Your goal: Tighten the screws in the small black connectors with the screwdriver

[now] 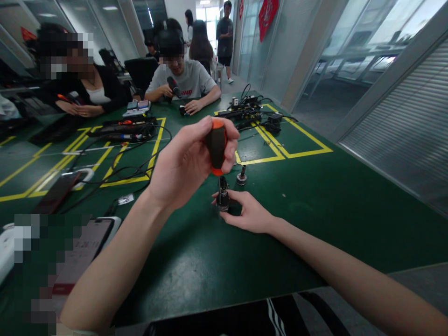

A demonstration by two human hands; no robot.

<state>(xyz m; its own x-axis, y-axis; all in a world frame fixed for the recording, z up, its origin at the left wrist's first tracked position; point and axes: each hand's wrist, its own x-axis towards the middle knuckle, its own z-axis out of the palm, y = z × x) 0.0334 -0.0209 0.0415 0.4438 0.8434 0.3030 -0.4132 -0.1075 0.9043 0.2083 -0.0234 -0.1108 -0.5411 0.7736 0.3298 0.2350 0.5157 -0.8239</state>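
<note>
My left hand (191, 161) is wrapped round the black and orange handle of a screwdriver (217, 147), held upright with its shaft pointing down. The shaft reaches a small dark cylindrical part (222, 201) with a metallic rim; whether its tip sits in a screw I cannot tell. My right hand (247, 212) pinches this part low down between thumb and fingers, at the green table top (280, 252). Just beyond it stands a similar small part (241, 177), with a round metal base and a dark upright stem, touched by neither hand.
Cables and black devices (250, 109) lie in a heap at the back. Tools (126, 128) and a long black cable spread over the left side. A phone (87, 247) lies near my left forearm. Across the table, a person (184, 79) holds a power tool; another person (94, 88) sits at left.
</note>
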